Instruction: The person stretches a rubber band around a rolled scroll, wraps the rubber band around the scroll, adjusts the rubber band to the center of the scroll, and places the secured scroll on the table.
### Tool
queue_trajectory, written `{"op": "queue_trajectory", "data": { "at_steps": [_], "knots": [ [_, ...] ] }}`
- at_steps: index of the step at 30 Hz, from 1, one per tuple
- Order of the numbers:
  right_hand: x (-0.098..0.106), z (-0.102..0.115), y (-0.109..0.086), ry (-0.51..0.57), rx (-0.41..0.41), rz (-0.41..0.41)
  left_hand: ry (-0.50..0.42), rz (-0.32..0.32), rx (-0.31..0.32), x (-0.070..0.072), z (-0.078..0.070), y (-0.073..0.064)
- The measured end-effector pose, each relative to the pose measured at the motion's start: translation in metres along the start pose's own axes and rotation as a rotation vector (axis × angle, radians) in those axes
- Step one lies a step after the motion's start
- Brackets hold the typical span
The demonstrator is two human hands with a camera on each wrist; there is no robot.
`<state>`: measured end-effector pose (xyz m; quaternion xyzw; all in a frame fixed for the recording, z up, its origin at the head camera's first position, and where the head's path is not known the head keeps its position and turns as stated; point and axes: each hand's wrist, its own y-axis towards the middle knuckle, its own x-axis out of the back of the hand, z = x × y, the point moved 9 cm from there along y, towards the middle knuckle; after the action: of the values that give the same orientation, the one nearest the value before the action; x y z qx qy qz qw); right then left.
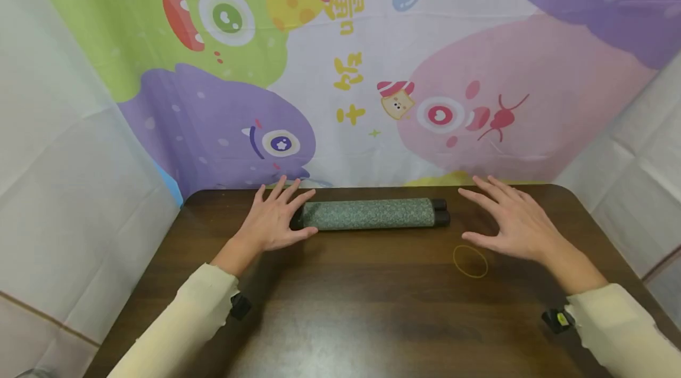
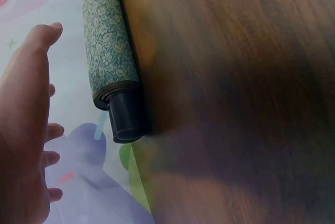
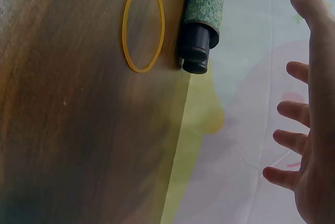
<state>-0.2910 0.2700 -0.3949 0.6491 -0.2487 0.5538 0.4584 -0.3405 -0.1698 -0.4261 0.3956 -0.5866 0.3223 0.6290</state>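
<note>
A rolled scroll (image 1: pixel 369 214) with green floral backing lies crosswise near the table's far edge. Black rod ends (image 2: pixel 127 114) stick out of it, two of them on the right side. My left hand (image 1: pixel 273 218) hovers by the scroll's left end with fingers spread; the left wrist view shows a gap between hand and scroll. To the right of the scroll, my right hand (image 1: pixel 518 221) is held with its fingers apart and nothing in it. A yellow rubber band (image 3: pixel 124 35) lies flat on the table, just in front of the scroll's right end.
The dark wooden table (image 1: pixel 351 307) has rounded far corners. Behind it hangs a cloth (image 1: pixel 367 159) printed with cartoon monsters. White cloth walls (image 1: pixel 69 189) close in both sides. Each sleeve cuff has a small black device (image 1: pixel 240 306) by it.
</note>
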Motion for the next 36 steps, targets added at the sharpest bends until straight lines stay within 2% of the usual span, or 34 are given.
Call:
{"op": "queue_trajectory", "data": {
  "at_steps": [6, 12, 26, 36],
  "knots": [
    [-0.001, 0.006, -0.004, 0.019, 0.012, -0.009, -0.009, -0.005, 0.009, -0.002, 0.002, 0.002],
    [-0.005, 0.013, -0.008, 0.026, 0.031, -0.022, -0.037, 0.004, -0.003, -0.009, -0.002, 0.004],
    [-0.015, 0.023, -0.014, 0.034, 0.039, 0.023, -0.116, 0.053, 0.005, -0.019, -0.010, 0.014],
    [-0.022, 0.029, -0.017, 0.039, 0.070, 0.032, -0.124, 0.064, -0.001, -0.026, -0.011, 0.018]
  ]
}}
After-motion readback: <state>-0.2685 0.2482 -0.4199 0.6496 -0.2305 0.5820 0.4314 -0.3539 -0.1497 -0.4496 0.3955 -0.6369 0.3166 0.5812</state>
